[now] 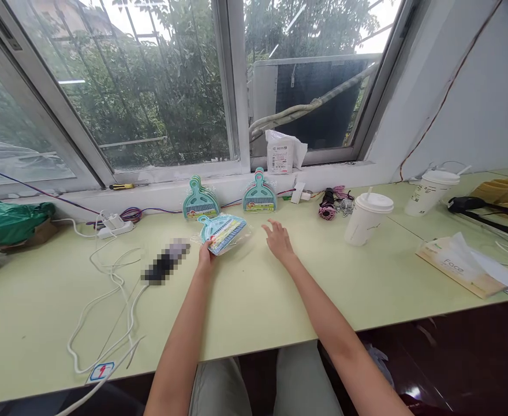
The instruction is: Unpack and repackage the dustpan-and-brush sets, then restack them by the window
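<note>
In my left hand (205, 255) is a teal mini dustpan-and-brush set (224, 232) in a clear plastic bag, held tilted by its lower left edge just above the table. My right hand (279, 240) hovers to the right of it, fingers spread, with nothing in them. Two stacks of similar packaged sets lean upright by the window wall: the left stack (201, 202) is behind the held set, and the right stack (260, 195) is beyond my right hand. Each stack shows a yellow label at its bottom.
White cables (119, 283) and a blurred-out object (165, 263) lie left on the pale green table (254, 300). A power strip (115, 226) sits behind them. To the right are a lidded cup (366, 219), a second cup (429, 193) and a tissue pack (462, 268).
</note>
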Demonstrator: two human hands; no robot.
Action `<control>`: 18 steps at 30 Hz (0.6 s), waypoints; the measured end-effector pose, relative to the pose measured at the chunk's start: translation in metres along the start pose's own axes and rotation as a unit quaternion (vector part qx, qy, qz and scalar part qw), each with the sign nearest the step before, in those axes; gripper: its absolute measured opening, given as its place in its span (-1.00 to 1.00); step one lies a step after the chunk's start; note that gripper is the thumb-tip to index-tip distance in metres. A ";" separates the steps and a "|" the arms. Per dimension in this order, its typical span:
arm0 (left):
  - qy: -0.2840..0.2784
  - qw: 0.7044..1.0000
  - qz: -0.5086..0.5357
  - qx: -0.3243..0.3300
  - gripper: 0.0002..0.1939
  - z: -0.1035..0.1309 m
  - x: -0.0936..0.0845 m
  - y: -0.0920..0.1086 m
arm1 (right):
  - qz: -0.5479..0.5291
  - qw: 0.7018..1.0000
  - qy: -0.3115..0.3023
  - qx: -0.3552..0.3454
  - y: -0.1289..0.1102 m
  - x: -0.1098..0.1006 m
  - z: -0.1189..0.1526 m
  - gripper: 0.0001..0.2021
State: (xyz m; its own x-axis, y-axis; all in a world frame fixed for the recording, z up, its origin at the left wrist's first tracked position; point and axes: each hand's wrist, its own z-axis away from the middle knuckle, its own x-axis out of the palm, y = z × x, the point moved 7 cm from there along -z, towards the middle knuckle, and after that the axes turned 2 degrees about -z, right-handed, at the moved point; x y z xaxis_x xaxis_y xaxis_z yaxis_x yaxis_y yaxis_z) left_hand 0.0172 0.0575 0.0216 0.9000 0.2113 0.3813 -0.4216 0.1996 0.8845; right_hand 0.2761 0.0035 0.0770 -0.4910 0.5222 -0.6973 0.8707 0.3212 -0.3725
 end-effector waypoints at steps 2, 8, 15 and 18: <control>-0.023 1.000 -0.019 -0.010 -0.59 0.002 0.002 -0.003 | -0.022 0.997 -0.026 -0.070 -0.015 0.005 0.002 -0.51; -0.110 0.989 -0.081 -0.052 -0.57 0.005 0.011 -0.012 | -0.108 0.991 -0.055 -0.063 -0.022 0.018 0.002 -0.80; -0.149 0.974 -0.108 -0.135 -0.58 0.009 0.007 -0.015 | -0.137 0.989 -0.037 -0.044 -0.023 0.012 0.002 -0.85; -0.166 0.969 -0.126 -0.134 -0.58 0.011 0.008 -0.015 | -0.156 0.986 -0.051 -0.018 -0.020 0.017 0.001 -0.86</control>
State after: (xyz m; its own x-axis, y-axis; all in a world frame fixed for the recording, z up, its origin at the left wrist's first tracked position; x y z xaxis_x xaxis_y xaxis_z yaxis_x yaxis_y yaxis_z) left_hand 0.0322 0.0462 0.0143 0.9455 -0.1871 0.2666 -0.1573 0.4546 0.8767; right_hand 0.2500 0.0050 0.0717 -0.7271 0.3117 -0.6117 0.6758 0.4820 -0.5577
